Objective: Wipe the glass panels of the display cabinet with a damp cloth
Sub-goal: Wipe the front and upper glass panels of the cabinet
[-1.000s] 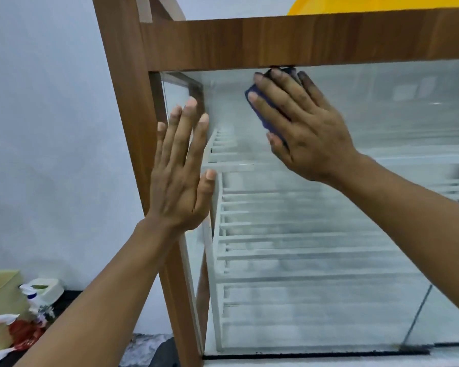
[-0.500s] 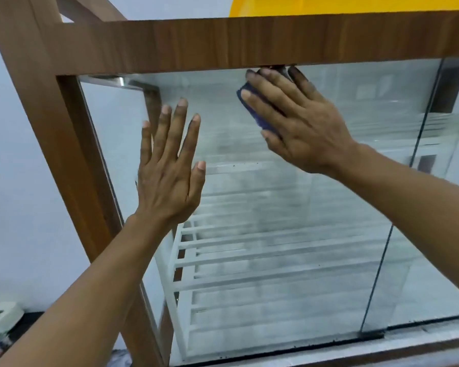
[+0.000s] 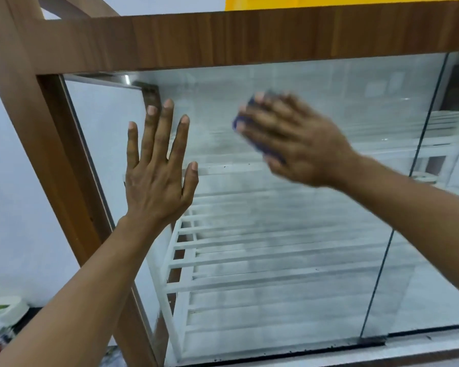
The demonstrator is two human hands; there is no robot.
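Peeking from under right hand (image 3: 297, 144): cloth (image 3: 274, 154) (blurred), apparently on glass (image 3: 302, 234).

one head-worn wide-angle view, close up, looking forward and slightly down at the cabinet's glass panel (image 3: 289, 247).

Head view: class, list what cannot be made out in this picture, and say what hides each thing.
1. Cloth: head view, mostly hidden under the right hand and blurred; its shape is unclear.
2. Yellow thing above the cabinet: head view, cut off by the top edge.
3. White tub at lower left: head view, too small and blurred to identify.
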